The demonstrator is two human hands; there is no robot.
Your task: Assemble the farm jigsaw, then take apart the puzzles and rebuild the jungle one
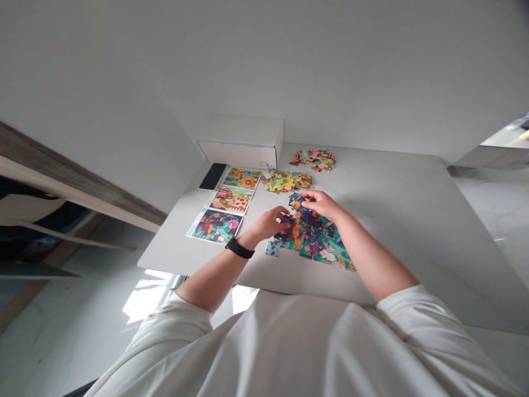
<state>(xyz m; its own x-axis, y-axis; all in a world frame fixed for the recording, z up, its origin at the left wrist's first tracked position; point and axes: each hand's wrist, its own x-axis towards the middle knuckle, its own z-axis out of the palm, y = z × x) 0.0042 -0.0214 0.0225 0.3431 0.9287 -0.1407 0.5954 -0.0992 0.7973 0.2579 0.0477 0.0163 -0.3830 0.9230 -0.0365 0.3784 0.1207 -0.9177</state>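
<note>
A partly joined jigsaw puzzle (309, 237), dark blue and purple with a white rabbit, lies on the table in front of me. At its left edge my left hand (268, 222) pinches a dark puzzle piece (286, 221) between thumb and fingers. My right hand (322, 204) is at the puzzle's upper edge, its thumb and fingertips closed on a dark blue piece (295, 199). Whether that piece is joined to the rest I cannot tell. My right hand and forearm cover some of the puzzle's upper right side.
Behind the puzzle lie a heap of yellow pieces (285, 182) and a heap of reddish pieces (316, 160). Three picture sheets (231, 199) and a black phone (212, 176) lie at the left. A white box (239, 151) stands against the wall on the white table (397, 220).
</note>
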